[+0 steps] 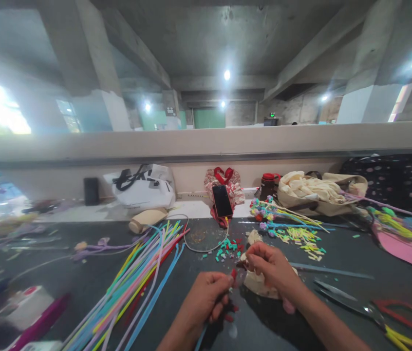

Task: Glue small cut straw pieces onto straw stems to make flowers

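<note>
Red piece [234, 274]: one, small, between the thumb and forefinger of the left hand [208, 295], just left of the right fingers.
Dark piece [241, 264]: one, small and blurred, at the fingertips of the right hand [270, 265].
Left fingers: thumb and forefinger are together, clamped on the red piece; the others are curled.
Right fingers: thumb and forefinger are pinched together on the dark piece.
Blue stem [201, 337]: one, under the left hand, toward the near edge of the view.
Cream cloth [259, 286]: one, below and behind the right hand.
Cut bits: one heap of green bits [225, 251] with some red ones, on the far side of the hands; one heap of yellow bits [299, 236], farther right; too many for counting.
Scissors [368, 309]: one pair, on the right, near side of the table [177, 312].
Stem bundle [133, 287]: one, of many colours, left of the hands; the stems overlap, so I cannot count them.
Phone [222, 201]: one, leaning at the far side, with one cable [200, 251] attached.
Bottle [269, 185]: one, with red lid, far right of the phone.
White bag [143, 187]: one, far left.
</note>
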A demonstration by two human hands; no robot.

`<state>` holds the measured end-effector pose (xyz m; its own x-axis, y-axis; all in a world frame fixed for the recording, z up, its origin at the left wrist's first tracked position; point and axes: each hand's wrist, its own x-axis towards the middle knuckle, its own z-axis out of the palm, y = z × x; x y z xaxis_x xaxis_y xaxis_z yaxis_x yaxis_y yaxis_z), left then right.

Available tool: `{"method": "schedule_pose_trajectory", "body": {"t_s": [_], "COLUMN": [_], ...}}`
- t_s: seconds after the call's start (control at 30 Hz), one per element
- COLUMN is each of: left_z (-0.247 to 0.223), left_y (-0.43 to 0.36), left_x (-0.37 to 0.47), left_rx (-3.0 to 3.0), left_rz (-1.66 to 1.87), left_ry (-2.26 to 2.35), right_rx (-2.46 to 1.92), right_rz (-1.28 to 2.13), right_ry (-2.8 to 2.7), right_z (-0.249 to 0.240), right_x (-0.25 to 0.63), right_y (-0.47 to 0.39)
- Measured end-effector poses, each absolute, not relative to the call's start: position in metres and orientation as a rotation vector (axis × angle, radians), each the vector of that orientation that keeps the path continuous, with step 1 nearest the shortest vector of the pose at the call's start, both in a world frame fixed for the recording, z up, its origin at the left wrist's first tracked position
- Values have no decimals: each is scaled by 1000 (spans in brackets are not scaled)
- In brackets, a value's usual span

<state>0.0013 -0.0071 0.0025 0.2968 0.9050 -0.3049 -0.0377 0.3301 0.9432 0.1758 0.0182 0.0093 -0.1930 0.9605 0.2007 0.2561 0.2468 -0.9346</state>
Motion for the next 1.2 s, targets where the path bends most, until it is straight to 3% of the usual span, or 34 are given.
{"method": "schedule_pose_trajectory", "body": {"t_s": [0.3, 0.5, 1.2], "left_z": [4, 3, 4], "left_y": [-7, -5, -10], "left_x": [0, 4, 7], "left_rx": [1045, 1305, 1465], "left_rz": [909, 1019, 1023], "left_ry": [1009, 1216, 1307], "right_rx": [-979, -895, -1010], "right_rz": [1401, 1340, 1198], "right_ry": [-1478, -1576, -1588], "right_z": [-2, -9, -4], "right_x": [162, 157, 154], "right_y": [12, 9, 10]}}
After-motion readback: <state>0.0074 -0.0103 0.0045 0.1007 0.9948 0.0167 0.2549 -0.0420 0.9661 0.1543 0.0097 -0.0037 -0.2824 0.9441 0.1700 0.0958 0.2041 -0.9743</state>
